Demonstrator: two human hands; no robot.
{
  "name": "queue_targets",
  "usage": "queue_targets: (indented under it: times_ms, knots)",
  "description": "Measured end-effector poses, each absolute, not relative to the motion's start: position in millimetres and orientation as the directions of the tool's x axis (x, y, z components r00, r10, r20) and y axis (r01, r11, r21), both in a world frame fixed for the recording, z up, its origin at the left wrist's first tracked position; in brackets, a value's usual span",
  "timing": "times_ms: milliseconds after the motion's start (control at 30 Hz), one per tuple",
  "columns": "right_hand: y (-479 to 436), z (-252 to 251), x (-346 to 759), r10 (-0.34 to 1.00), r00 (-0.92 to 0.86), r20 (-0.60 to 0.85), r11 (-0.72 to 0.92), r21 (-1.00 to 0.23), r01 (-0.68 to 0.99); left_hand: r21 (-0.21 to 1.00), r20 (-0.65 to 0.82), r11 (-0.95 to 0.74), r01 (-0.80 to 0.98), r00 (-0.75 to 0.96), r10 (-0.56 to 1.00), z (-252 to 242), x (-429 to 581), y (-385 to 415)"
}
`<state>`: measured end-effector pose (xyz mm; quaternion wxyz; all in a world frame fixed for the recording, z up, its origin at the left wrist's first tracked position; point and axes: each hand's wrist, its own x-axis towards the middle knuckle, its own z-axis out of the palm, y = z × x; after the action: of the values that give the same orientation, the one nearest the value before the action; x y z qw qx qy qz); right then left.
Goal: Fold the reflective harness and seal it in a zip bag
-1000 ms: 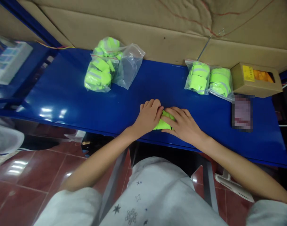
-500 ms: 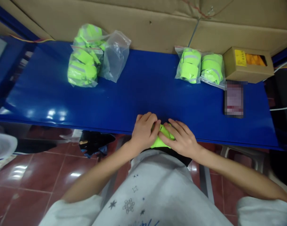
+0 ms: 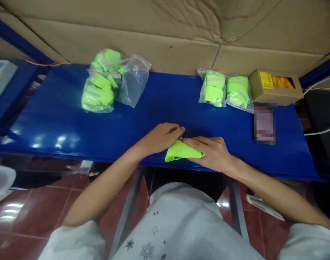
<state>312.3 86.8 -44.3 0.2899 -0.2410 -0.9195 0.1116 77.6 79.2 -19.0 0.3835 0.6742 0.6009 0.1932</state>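
At the front edge of the blue table, a folded piece of neon green fabric (image 3: 179, 151) is between my hands. My left hand (image 3: 163, 136) lies at its upper left side, fingers curled in and pinching its top edge. My right hand (image 3: 210, 151) is closed round the right part of the fabric, covering some of it. A small dark spot shows near its right end. Both sets of fingertips meet close together, partly hidden.
Clear bags of neon green bands with grey stripes stand at the back left (image 3: 98, 92) and back right (image 3: 215, 88). An open-windowed cardboard box (image 3: 278, 90) and a blurred-out flat object (image 3: 264, 124) are at the right. The blue table (image 3: 154, 104) backs onto cardboard.
Both hands and the fabric have moved away from my body onto the table edge. The fabric, mostly covered before, now shows as a folded flap. The view has tilted slightly.
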Motion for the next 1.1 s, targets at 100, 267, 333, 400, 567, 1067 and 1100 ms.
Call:
queue_targets:
  times_ms: [100,267,333,400,567,1067,1100]
  knots:
    - [111.7,-37.2,311.4,0.631,-0.637,0.443,0.761,-0.512,0.397,0.641,0.132,-0.060,0.765,-0.033,0.991,-14.4,52.5,112.4]
    - [144.5,-38.2,313.2,0.841,-0.401,0.362,0.515,-0.762,0.393,0.250,0.458,0.176,0.952,-0.277,0.845,-25.9,10.5,173.3]
    - [150.1,-40.0,313.8,0.903,-0.328,0.277,0.394,-0.838,0.378,0.200,0.374,0.220,0.955,-0.282,0.883,-32.3,1.7,186.6]
    - [152.8,-39.0,314.8,0.933,-0.290,0.213,0.309,-0.886,0.346,0.182,0.305,0.202,0.962,-0.250,0.919,-37.2,-1.5,188.1]
    - [161.1,-29.0,319.2,0.970,-0.184,0.158,0.207,-0.934,0.291,0.171,0.233,-0.150,0.974,0.108,0.966,-38.8,2.3,149.0]
    - [166.1,-35.4,317.8,0.967,-0.220,-0.126,-0.098,-0.986,0.134,0.268,0.374,-0.044,0.963,-0.061,0.925,-23.4,81.2,137.2]
    - [165.3,-33.5,316.4,0.938,-0.277,-0.208,-0.193,-0.978,0.079,0.315,0.410,-0.074,0.946,-0.065,0.910,-24.1,81.2,135.0]
